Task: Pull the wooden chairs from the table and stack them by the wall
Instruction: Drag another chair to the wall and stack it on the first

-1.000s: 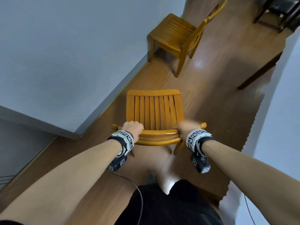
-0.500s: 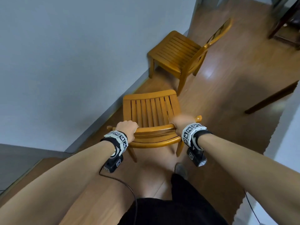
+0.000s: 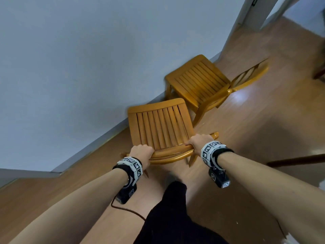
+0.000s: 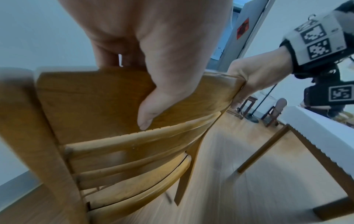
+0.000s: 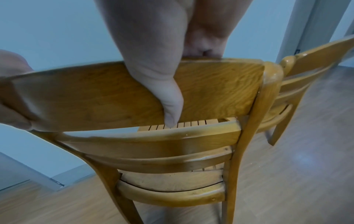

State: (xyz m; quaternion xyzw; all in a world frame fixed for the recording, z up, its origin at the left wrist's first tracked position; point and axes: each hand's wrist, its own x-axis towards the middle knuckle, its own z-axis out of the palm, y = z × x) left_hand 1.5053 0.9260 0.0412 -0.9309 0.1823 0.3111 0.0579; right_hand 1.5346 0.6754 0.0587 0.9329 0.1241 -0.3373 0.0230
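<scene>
I hold a honey-coloured wooden chair (image 3: 158, 127) with a slatted seat by the top rail of its back. My left hand (image 3: 141, 152) grips the rail's left end and my right hand (image 3: 199, 141) grips its right end; in both wrist views the thumb (image 4: 147, 112) lies on the rail's back face (image 5: 210, 91) with the fingers curled over the top. The chair's front points at the grey wall (image 3: 88, 67). A second matching chair (image 3: 198, 81) stands just beyond it, against the wall, its back (image 3: 249, 76) turned to the right.
A table (image 4: 316, 133) with a white cloth and dark wooden legs stands to my right. A door frame (image 3: 249, 13) is at the far end of the wall. Open wood floor (image 3: 255, 124) lies to the right of both chairs.
I have walked forward, carrying the held chair toward the wall and close up to the second chair; both hands keep the same grip on the top rail.
</scene>
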